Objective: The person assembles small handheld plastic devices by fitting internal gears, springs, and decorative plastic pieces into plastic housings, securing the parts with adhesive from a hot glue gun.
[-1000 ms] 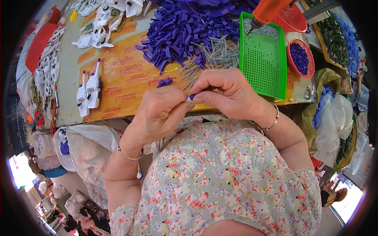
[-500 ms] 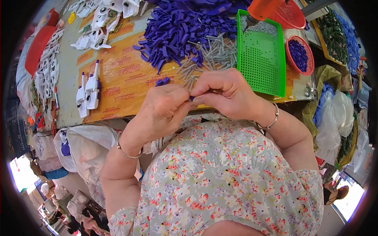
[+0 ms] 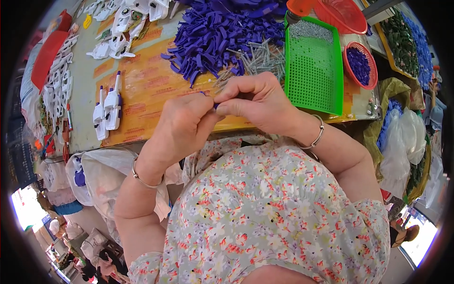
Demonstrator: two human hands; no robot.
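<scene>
My left hand (image 3: 187,118) and my right hand (image 3: 253,102) meet above the table's near edge, fingertips pinched together. Between them shows a bit of a small purple plastic piece (image 3: 216,106); most of it is hidden by the fingers, and both hands grip it. Just beyond them lie loose silver screws (image 3: 265,61) and a big heap of purple plastic parts (image 3: 208,38). To the left, two white-and-purple assembled pieces (image 3: 112,109) rest side by side on the table.
A green perforated tray (image 3: 313,66) with small metal bits stands right of the screws. An orange-handled tool (image 3: 299,7) hangs over its far corner. Beside it is a red basket (image 3: 360,65) of purple pieces. White plastic parts (image 3: 120,45) lie far left. A white sack (image 3: 101,177) hangs below the table edge.
Both hands have shifted slightly left and away from my body, still pinched together at the small purple piece. The orange-handled tool has swung a little up and to the left.
</scene>
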